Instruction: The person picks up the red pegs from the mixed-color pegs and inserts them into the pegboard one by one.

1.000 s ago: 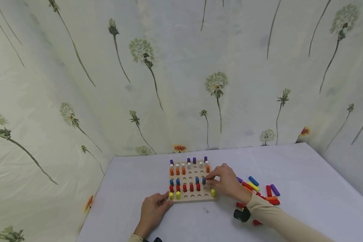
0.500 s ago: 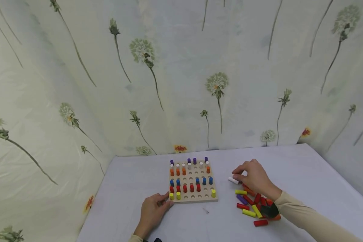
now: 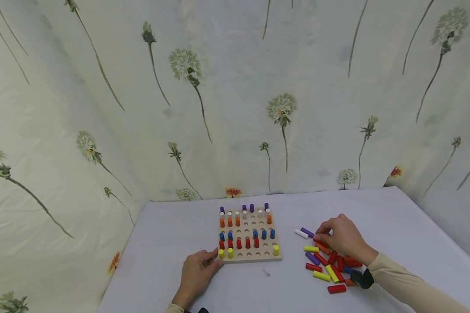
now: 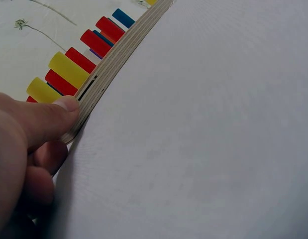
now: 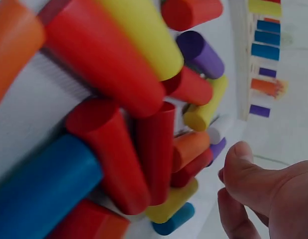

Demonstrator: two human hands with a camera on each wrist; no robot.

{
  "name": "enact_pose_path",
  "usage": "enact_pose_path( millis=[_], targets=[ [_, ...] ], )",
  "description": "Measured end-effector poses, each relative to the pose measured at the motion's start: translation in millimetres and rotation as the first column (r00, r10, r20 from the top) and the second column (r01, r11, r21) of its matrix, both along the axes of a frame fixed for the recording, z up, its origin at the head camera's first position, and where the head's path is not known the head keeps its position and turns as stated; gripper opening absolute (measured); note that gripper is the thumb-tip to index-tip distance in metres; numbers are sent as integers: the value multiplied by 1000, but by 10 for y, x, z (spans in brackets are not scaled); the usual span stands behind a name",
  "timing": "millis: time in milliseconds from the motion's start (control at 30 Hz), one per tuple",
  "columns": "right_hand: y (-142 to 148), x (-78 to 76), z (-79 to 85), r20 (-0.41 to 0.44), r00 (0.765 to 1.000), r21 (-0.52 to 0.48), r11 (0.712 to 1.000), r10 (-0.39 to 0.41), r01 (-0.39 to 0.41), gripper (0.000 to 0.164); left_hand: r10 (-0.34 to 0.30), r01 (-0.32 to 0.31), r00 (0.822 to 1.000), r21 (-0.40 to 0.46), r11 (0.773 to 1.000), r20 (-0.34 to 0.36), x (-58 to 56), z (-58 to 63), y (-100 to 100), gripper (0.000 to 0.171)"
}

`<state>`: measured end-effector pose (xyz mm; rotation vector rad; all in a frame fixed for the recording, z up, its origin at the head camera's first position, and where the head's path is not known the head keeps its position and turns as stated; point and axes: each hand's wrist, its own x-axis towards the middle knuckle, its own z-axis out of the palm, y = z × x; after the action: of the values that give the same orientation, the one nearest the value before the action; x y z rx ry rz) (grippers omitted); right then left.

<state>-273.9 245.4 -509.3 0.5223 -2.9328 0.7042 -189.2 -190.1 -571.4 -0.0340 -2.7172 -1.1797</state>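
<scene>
My left hand [image 3: 197, 273] grips the front left corner of a wooden pegboard [image 3: 252, 260]. The left wrist view shows its thumb [image 4: 66, 104] pressed on the board's edge, other fingers bent below. Rows of purple, white, orange, blue, red and yellow pegs stand upright in the board, among bare holes. Over the far side of a loose peg pile is my right hand [image 3: 342, 237], fingertips beside a red peg [image 3: 318, 240]. In the right wrist view its thumb [image 5: 241, 152] and bent fingers show no peg between them; the index finger is mostly hidden.
A white peg [image 3: 300, 234] and a purple peg [image 3: 307, 232] lie between board and pile. Loose red, yellow, orange and blue pegs fill the pile; a red peg [image 3: 337, 288] lies nearest the front. White cloth [image 3: 172, 230] covers the table; a flowered curtain [image 3: 227, 108] hangs behind.
My right hand has left the blue row, touched a white peg, then moved right across the pile. The white peg now lies free beside a purple one. My left hand stays put.
</scene>
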Motion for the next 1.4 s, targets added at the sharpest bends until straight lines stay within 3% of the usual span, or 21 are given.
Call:
enact_pose_path(
  millis=[367,667,1000,1400],
  targets=[
    [38,-57,-104,63,998,22,1000,-15,14,11,10,-10,1000,-5,1000,-3,-10,-4,7,39],
    [-45,-81,-67,75,997,71,997,-15,10,17,14,-14,1000,-15,1000,-7,-20,0,21,39],
    [-120,3,-17,148,989,47,999,-29,22,14,12,-12,999,-1,1000,35,7,-28,22,39],
    [-197,5,145,53,998,-65,997,-45,49,13,-13,13,999,5,1000,45,-2,-3,-26,41]
  ],
)
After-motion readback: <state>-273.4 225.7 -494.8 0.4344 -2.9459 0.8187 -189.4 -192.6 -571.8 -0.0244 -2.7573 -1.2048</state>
